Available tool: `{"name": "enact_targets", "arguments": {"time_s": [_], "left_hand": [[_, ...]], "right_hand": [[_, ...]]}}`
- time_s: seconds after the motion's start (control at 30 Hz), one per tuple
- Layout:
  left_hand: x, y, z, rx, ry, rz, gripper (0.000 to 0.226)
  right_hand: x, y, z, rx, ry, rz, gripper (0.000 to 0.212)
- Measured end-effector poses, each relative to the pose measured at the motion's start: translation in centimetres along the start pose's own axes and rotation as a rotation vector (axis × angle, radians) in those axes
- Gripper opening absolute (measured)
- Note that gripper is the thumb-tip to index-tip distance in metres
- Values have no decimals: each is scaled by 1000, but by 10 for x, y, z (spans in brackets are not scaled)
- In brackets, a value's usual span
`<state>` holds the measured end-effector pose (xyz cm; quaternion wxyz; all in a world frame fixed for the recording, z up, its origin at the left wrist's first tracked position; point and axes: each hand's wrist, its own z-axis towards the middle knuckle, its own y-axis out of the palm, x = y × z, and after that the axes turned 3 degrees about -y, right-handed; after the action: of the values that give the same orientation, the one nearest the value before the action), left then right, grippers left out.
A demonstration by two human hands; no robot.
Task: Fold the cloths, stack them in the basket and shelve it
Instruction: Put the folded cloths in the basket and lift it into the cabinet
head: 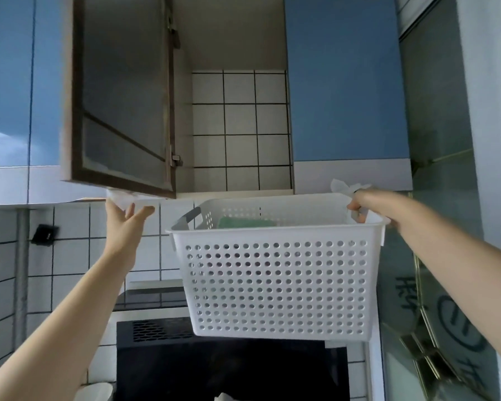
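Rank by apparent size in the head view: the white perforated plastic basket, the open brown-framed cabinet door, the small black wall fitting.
1-2. Open brown-framed cabinet door and white perforated plastic basket: similar; the basket is nearer, so unsure.
3. Small black wall fitting.

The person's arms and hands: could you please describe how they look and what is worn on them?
Both forearms are bare to the frame edge, no sleeves visible. The left hand and right hand wear no gloves; no watch or bracelet shows on either wrist.
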<state>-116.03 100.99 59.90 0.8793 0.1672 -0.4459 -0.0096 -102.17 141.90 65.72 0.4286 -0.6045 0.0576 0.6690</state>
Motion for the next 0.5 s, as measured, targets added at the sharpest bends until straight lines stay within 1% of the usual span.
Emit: {"name": "enact_targets", "arguments": {"time_s": [0.03,0.07,0.1,0.13,0.2,0.23,0.27,0.3,0.33,0.37,0.43,0.5], "left_hand": [[-1,0,-5,54,-54,26,60],[-1,4,-15,116,-65,47,48],[1,10,-31,157,9,71,35],[6,17,-53,180,173,116,26],[21,28,-93,170,689,275,21],[29,34,-107,132,948,390,22],[33,39,-111,63,1156,510,26],[37,45,-112,-8,1272,629,32],[39,52,-110,-67,1312,748,39],[41,59,-109,-119,1313,871,47],[43,70,-107,-175,1303,1072,63],[47,73,-104,-205,1294,1143,67]], "right_hand": [[-2,1,-3,-5,-2,13,7],[-4,0,-6,-11,-8,22,3],[-6,-1,-7,-17,-16,31,3],[-7,-1,-8,-20,-28,29,5],[-12,-2,-9,-13,-50,17,5],[-14,-2,-8,-9,-52,27,5],[-16,-3,-7,-9,-52,41,7],[-19,-3,-6,-7,-55,53,7],[-22,-3,-7,-5,-59,59,5],[-24,-4,-7,-2,-67,65,4],[-27,-5,-7,14,-97,79,7],[-29,-8,-6,41,-140,92,10]]}}
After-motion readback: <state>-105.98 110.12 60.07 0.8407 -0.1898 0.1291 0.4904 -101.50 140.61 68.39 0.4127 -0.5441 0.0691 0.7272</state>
